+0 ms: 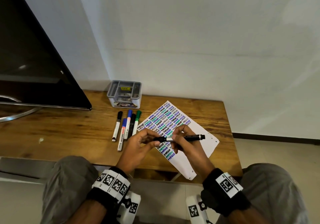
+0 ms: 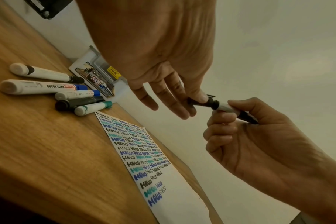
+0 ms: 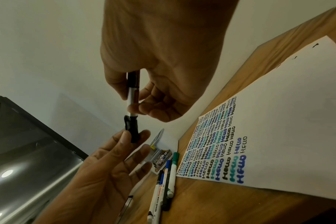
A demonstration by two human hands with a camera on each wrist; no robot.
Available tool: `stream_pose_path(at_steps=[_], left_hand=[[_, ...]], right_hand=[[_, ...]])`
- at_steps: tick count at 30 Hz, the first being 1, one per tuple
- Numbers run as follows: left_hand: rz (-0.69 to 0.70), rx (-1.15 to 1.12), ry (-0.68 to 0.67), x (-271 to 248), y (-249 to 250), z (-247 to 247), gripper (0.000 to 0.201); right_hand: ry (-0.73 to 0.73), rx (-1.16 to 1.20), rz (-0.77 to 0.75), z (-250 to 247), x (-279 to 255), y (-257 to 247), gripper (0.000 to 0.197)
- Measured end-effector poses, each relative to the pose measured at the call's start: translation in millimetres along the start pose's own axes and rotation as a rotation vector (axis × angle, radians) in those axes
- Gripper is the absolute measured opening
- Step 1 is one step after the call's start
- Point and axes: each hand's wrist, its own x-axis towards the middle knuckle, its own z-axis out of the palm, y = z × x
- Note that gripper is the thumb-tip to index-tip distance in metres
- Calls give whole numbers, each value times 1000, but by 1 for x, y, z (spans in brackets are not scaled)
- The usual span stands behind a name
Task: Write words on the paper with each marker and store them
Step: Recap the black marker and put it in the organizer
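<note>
Both hands hold one slim black marker (image 1: 187, 137) level above the paper (image 1: 199, 138). My right hand (image 1: 180, 137) grips its barrel (image 3: 133, 91) in curled fingers. My left hand (image 1: 152, 138) pinches the black cap (image 2: 200, 101) at the marker's left end between thumb and fingertips (image 3: 125, 136); the cap sits at the barrel's end (image 2: 215, 104). The white sheet carries many rows of "HELLO" in black, blue and teal (image 3: 220, 151). Several capped markers (image 1: 125, 128) lie side by side left of the sheet. A grey organizer (image 1: 124, 93) stands by the wall.
A dark monitor (image 1: 34, 59) on a curved metal stand fills the left of the wooden table (image 1: 60, 128). The paper's near corner overhangs the table's front edge (image 1: 190, 175). My knees sit below that edge, and white walls close the corner.
</note>
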Motion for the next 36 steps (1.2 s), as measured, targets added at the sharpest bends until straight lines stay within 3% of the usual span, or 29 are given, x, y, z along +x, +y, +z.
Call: stream_pose_path(at_steps=[5, 9, 14, 20, 25, 32, 36], left_hand=[[29, -74, -1, 0, -2, -2, 19], [14, -176, 54, 4, -5, -8, 20], [0, -191, 44, 6, -12, -11, 20], [-20, -233, 15, 5, -9, -11, 22], [-32, -222, 37, 6, -5, -8, 25], [-16, -159, 39, 7, -4, -16, 16], [-5, -132, 54, 13, -1, -22, 14]], right_hand=[[-40, -72, -28, -4, -1, 1, 14], [-190, 126, 39, -19, 0, -5, 31], [-169, -225, -42, -27, 4, -7, 24], [-89, -305, -82, -27, 8, -9, 22], [-48, -548, -136, -21, 8, -2, 23], [-131, -565, -72, -9, 20, 3, 11], [-241, -496, 21, -4, 28, -1, 21]])
